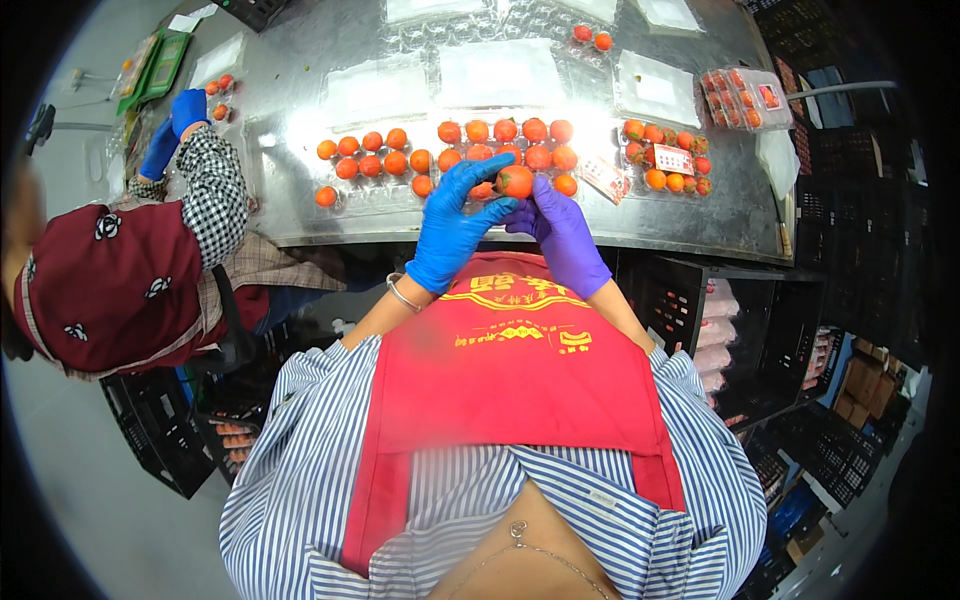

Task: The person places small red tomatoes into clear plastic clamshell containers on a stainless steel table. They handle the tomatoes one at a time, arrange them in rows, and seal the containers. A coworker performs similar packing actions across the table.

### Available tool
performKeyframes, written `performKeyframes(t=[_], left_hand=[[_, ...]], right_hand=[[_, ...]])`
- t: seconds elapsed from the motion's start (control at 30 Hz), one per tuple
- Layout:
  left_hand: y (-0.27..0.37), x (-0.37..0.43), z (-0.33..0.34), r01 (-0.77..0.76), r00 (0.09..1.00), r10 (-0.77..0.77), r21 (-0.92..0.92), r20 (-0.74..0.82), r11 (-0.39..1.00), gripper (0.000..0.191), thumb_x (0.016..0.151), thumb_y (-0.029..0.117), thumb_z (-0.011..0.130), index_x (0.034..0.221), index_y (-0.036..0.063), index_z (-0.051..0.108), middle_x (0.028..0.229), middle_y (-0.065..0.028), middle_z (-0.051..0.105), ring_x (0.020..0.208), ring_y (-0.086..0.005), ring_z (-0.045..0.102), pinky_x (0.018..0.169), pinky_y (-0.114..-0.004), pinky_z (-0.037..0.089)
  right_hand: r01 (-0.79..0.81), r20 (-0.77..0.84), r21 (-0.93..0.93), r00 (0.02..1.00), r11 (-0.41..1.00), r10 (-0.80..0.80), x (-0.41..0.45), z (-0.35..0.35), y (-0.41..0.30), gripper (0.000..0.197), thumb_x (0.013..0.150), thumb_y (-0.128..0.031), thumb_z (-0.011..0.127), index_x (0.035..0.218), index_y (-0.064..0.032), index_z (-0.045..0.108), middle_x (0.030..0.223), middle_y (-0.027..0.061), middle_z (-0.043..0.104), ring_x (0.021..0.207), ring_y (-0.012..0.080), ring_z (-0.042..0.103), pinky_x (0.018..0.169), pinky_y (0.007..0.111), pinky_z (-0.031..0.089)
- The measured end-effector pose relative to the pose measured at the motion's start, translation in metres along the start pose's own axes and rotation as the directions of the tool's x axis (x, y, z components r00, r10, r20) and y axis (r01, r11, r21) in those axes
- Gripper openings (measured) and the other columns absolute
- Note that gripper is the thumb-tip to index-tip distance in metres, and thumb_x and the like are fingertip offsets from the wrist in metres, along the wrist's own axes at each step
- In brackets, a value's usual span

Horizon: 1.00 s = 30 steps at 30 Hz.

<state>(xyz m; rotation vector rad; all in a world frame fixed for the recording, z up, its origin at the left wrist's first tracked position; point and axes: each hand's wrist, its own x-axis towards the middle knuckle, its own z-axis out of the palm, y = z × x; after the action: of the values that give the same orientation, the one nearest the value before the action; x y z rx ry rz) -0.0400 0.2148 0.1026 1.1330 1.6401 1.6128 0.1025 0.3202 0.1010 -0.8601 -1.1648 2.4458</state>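
In front of my apron I hold an orange-red tomato [515, 181] with a green calyx, raised above the table's near edge. My left hand [456, 221], in a blue glove, has its fingers over the top and its thumb beneath. On the other side, my right hand [561, 236], in a purple glove, grips it with the fingertips. Just beyond, a clear plastic tray [517, 112] carries rows of tomatoes, partly hidden by my hands. To its left a second clear tray [394, 187] is partly filled. A printed card [602, 178] lies right of the middle tray.
At right stands a filled tray [667, 135] with a card on top, near stacked closed packs [746, 99]. White pads [495, 69] lie farther back on the metal table [690, 225]. A co-worker in blue gloves [187, 112] works at left. Black crates [750, 300] stand below right.
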Motion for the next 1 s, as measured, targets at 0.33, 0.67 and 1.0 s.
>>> performKeyframes(t=[0.33, 0.67, 1.0], left_hand=[[-0.005, 0.001, 0.0, 0.138, 0.99, -0.139, -0.094, -0.002, 0.986, 0.044, 0.086, 0.011, 0.078, 0.128, 0.0097, 0.067, 0.122, -0.0042, 0.065, 0.114, -0.0157, 0.062, 0.1, -0.032, 0.05], [-0.004, -0.001, 0.007, -0.011, 0.998, 0.005, -0.088, -0.07, 0.996, 0.048, 0.092, 0.0, 0.066, 0.138, 0.0072, 0.056, 0.136, -0.0091, 0.06, 0.122, -0.0194, 0.06, 0.108, -0.033, 0.045], [-0.003, -0.005, 0.005, 0.233, 0.968, -0.241, -0.105, -0.073, 0.967, 0.033, 0.091, 0.014, 0.075, 0.121, 0.0041, 0.067, 0.103, -0.0057, 0.073, 0.098, -0.0135, 0.068, 0.09, -0.029, 0.054]], right_hand=[[-0.052, 0.006, -0.042, 0.999, 0.998, 0.053, 0.0, -0.002, -0.002, 0.053, 0.103, -0.05, 0.051, 0.117, -0.0014, 0.066, 0.097, 0.0106, 0.073, 0.088, 0.0173, 0.072, 0.08, 0.028, 0.054], [0.263, -0.055, -0.379, 0.951, 0.887, -0.305, 0.001, 0.004, -0.001, 0.044, 0.088, -0.016, 0.077, 0.128, -0.0043, 0.061, 0.116, 0.0044, 0.067, 0.104, 0.0122, 0.064, 0.091, 0.026, 0.052], [0.454, 0.139, -0.86, 0.646, 0.232, -0.75, 0.004, 0.006, 0.005, 0.056, 0.075, -0.01, 0.082, 0.127, -0.0137, 0.062, 0.108, 0.0093, 0.061, 0.098, 0.0258, 0.062, 0.086, 0.038, 0.05]])
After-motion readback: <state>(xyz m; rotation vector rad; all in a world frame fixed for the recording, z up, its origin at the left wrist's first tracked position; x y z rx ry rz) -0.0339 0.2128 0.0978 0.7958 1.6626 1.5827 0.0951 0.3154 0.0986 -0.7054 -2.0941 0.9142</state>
